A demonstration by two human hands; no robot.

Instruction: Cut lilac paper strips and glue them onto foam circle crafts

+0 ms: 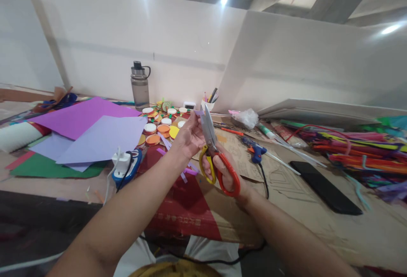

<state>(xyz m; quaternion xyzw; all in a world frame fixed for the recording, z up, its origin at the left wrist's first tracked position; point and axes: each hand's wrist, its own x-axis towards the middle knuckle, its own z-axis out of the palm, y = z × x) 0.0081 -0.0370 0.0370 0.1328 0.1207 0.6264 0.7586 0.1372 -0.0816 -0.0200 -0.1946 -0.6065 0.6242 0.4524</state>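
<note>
My right hand [225, 169] grips a pair of scissors [209, 131], with its fingers in the red and yellow handles and the blades pointing up and away. Close by on the left, my left hand [190, 135] pinches a small purple paper strip [199, 112] at its fingertips. The strip lies at the upper part of the blades; whether the blades touch it I cannot tell. Below my hands, several cut purple strips [190, 171] rest on the red and brown cardboard [190, 209]. Part of my left fingers is hidden behind the scissors.
Left: sheets of purple and lilac paper [104, 141], a power strip [127, 167] and a water bottle [140, 88]. Round white, orange and yellow pieces [163, 129] sit mid-table. Right: a blue glue gun [256, 152], a black phone [326, 188] and colourful pipe cleaners [359, 150].
</note>
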